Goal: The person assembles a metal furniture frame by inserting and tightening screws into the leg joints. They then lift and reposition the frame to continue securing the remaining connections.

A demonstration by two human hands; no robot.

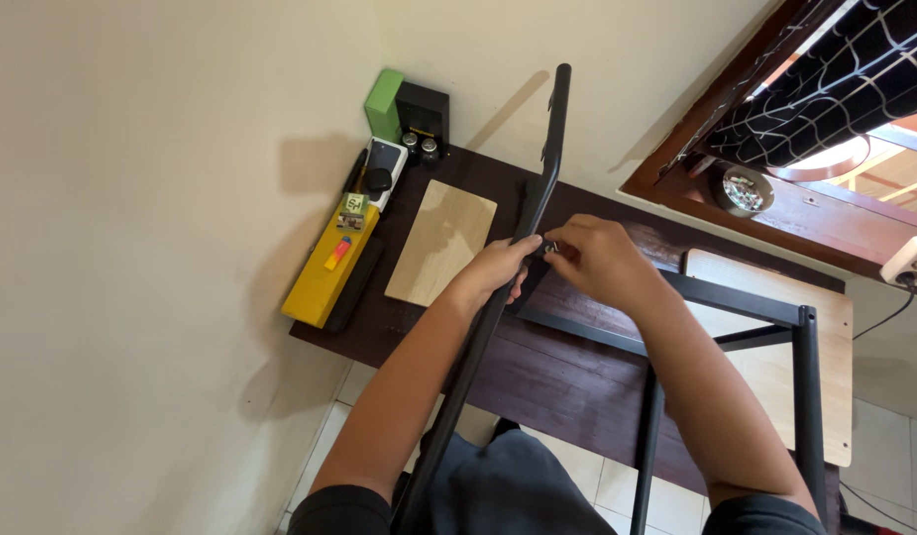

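Hands meet halfway up a long black metal tube [538, 193], which leans diagonally from the person's lap across the dark brown wooden desk [567, 381] with its bent upper end near the cream wall. The left hand [498, 269] is wrapped closed around the tube and steadies it. The right hand [597, 260] has its fingertips pinched together on a small silvery fastener [550, 246] right at the tube's side, though whether it is a screw or a bolt is too small to tell.

That fastener looks like the weak point. It is held only by fingertips, so a slip could drop it onto the desk or down to the pale tiled floor [577, 466] between the legs of the black metal frame [736, 307] standing just to the right. If the tube rolls in the left hand, the hole would likely turn away and the thread could start crooked.

The tube's free end is long and unsupported; a careless swing might scrape the wall or sweep toward the light plywood panel [440, 243], the yellow rectangular box [324, 282] and the green box [383, 104] lined up along the desk's far edge.
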